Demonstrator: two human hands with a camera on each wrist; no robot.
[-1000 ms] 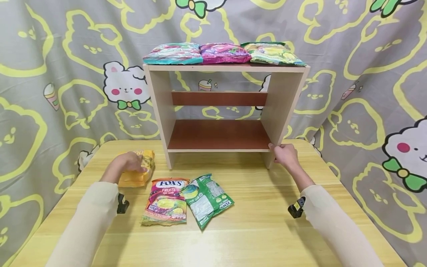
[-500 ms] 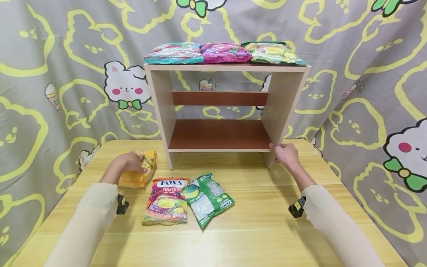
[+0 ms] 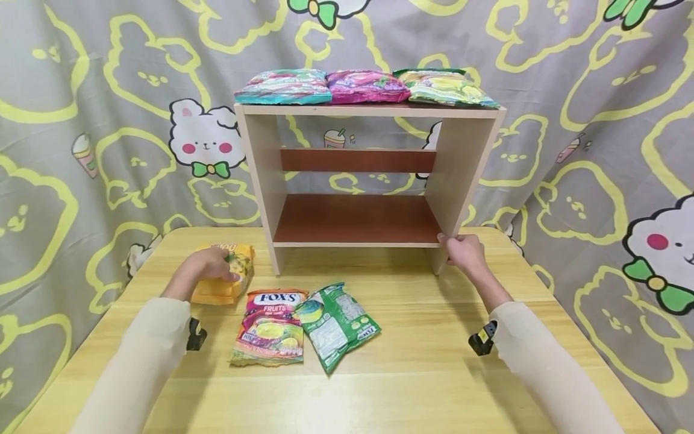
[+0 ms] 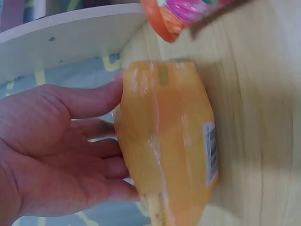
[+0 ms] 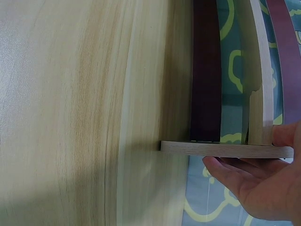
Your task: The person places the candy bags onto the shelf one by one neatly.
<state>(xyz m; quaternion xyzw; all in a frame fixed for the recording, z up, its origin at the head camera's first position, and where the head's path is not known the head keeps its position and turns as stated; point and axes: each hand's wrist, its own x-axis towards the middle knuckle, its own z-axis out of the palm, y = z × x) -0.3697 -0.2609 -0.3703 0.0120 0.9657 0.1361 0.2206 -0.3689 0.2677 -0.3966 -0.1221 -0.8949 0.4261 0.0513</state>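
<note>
My left hand (image 3: 213, 265) holds a yellow-orange bag (image 3: 241, 268) at the left of the table. In the left wrist view, the thumb and fingers (image 4: 96, 99) meet one side of the bag (image 4: 169, 132), whose back seam and barcode show; some fingertips are hidden behind it. At the right, my right hand (image 3: 463, 250) grips the front edge of the side panel of a small wooden shelf (image 3: 472, 163). Seen from the right wrist, the thumb lies on one face of that panel (image 5: 225, 149) and the fingers on the other.
A red-purple Fox's Fruits candy bag (image 3: 270, 331) lies in front of the shelf, touching a green bag (image 3: 337, 325). Teal (image 3: 284, 89), magenta (image 3: 367, 88) and yellow-green (image 3: 447, 89) bags lie along the shelf top. A patterned curtain (image 3: 585, 120) hangs behind the table (image 3: 412, 374).
The yellow-orange bag has shifted very slightly to the right with my left hand on it. My right hand keeps its grip on the shelf panel; the other bags stay put.
</note>
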